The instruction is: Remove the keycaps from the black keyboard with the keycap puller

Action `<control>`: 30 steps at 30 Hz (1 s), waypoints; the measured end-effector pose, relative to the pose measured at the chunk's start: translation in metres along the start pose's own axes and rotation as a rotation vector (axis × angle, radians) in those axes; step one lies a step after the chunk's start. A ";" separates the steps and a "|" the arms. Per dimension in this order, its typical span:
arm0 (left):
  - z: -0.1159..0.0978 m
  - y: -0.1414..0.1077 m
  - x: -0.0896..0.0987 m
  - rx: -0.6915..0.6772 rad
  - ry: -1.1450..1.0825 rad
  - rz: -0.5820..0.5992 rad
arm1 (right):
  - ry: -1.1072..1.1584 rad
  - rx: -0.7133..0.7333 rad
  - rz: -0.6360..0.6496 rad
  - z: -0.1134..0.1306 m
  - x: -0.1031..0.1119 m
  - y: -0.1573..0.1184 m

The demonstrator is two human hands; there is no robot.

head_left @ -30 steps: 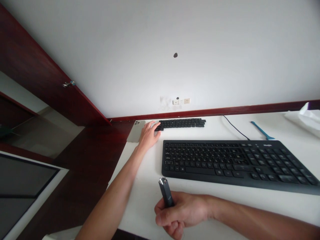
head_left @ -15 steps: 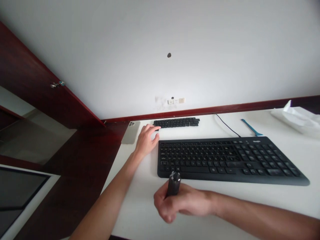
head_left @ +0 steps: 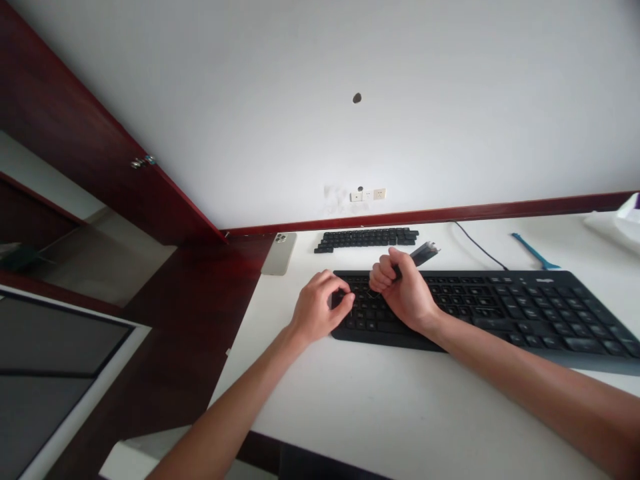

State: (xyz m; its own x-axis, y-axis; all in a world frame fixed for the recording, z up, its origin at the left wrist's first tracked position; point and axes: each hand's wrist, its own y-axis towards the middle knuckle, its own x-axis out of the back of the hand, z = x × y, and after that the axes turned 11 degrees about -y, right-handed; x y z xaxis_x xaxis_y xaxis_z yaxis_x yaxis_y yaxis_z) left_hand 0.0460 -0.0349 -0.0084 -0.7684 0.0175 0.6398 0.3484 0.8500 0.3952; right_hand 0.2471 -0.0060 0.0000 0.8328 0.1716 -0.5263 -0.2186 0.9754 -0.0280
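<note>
A black keyboard lies on the white table, and its letter section shows bare key sockets. My right hand is closed around a black keycap puller above the left half of the keyboard. The puller's metal-pronged end points up and right, and a thin wire shows below my fist at the other end. My left hand is at the keyboard's left end with thumb and forefinger pinched together. Whatever is between those fingertips is too small to make out. Loose black keycaps sit in rows behind the keyboard.
A phone lies at the table's left edge. Behind the keyboard are its cable and a blue brush-like tool. A white plastic bag rests at the far right. Wall sockets are above the table.
My right hand has moved from in front of the keyboard to above it, tipping the puller. My left hand has come from the keycap rows to the keyboard's left end, fingers now pinched. The view shifted.
</note>
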 end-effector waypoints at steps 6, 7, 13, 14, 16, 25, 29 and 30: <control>-0.004 -0.025 0.004 -0.011 -0.102 0.026 | -0.082 0.027 0.085 -0.009 0.000 0.000; -0.004 -0.024 0.002 -0.021 -0.122 0.046 | -0.091 0.037 0.080 -0.010 0.000 -0.001; -0.010 -0.022 -0.012 -0.046 -0.071 0.144 | -0.125 0.054 0.056 -0.014 0.001 -0.002; -0.010 -0.023 -0.013 -0.044 -0.049 0.142 | -0.141 0.047 0.055 -0.016 0.002 -0.002; -0.010 -0.025 -0.016 -0.046 -0.009 0.145 | -0.184 0.037 0.058 -0.018 0.005 -0.003; -0.011 -0.022 -0.023 -0.054 0.013 0.161 | -0.258 0.114 0.033 -0.025 0.009 -0.001; -0.011 -0.023 -0.023 -0.056 0.013 0.163 | -0.223 0.143 -0.013 -0.024 0.008 0.000; -0.011 -0.023 -0.023 -0.059 0.015 0.165 | -0.214 0.139 -0.016 -0.023 0.008 0.000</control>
State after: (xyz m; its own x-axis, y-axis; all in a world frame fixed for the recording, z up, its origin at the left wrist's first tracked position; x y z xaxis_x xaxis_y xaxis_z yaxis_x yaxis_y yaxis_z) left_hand 0.0609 -0.0609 -0.0250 -0.6902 0.1456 0.7088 0.5000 0.8041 0.3216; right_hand 0.2414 -0.0075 -0.0238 0.9275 0.1671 -0.3343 -0.1452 0.9853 0.0897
